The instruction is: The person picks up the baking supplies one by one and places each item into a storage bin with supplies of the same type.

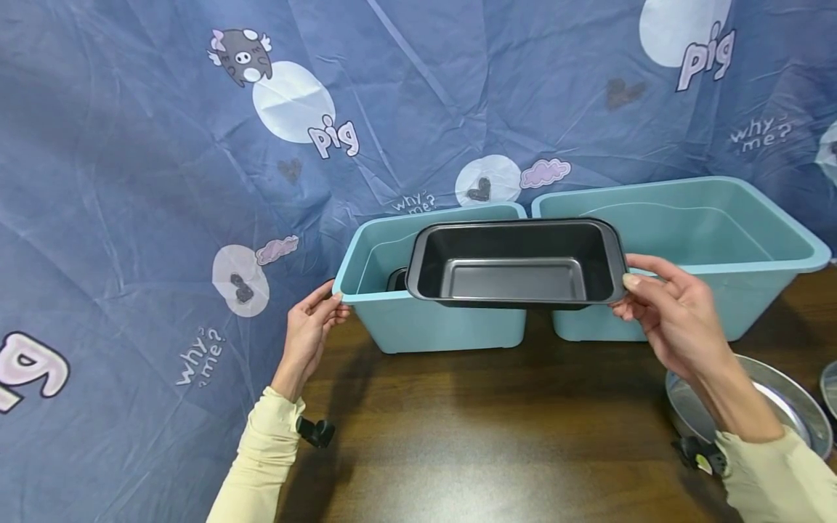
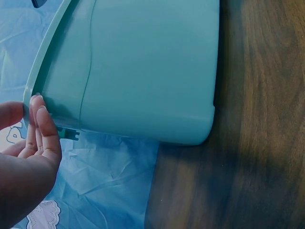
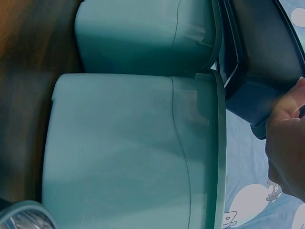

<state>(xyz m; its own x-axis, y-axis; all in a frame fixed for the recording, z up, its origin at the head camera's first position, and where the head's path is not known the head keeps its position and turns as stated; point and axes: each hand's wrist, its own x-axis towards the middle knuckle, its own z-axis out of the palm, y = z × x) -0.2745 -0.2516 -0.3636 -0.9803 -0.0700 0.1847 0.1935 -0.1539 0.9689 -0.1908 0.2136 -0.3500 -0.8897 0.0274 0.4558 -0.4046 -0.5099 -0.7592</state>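
Note:
My right hand [image 1: 673,312] pinches the right end of a dark, rectangular loaf pan [image 1: 513,280] between thumb and fingers. The pan is held in the air with its hollow towards the head camera, over the front of the left teal bin [image 1: 445,327] and the gap beside it. At that bin's front left corner, my left hand [image 1: 310,330] pinches the rim, thumb on one side and fingers on the other, as the left wrist view also shows. Part of a dark object [image 1: 397,280] shows inside the left bin; the pan hides the rest.
A second, larger teal bin [image 1: 752,298] stands at the right, close beside the first. Round metal pans [image 1: 781,388] lie at the right of the brown wooden table [image 1: 497,428], partly behind my right forearm. Blue printed cloth [image 1: 163,167] hangs behind and to the left.

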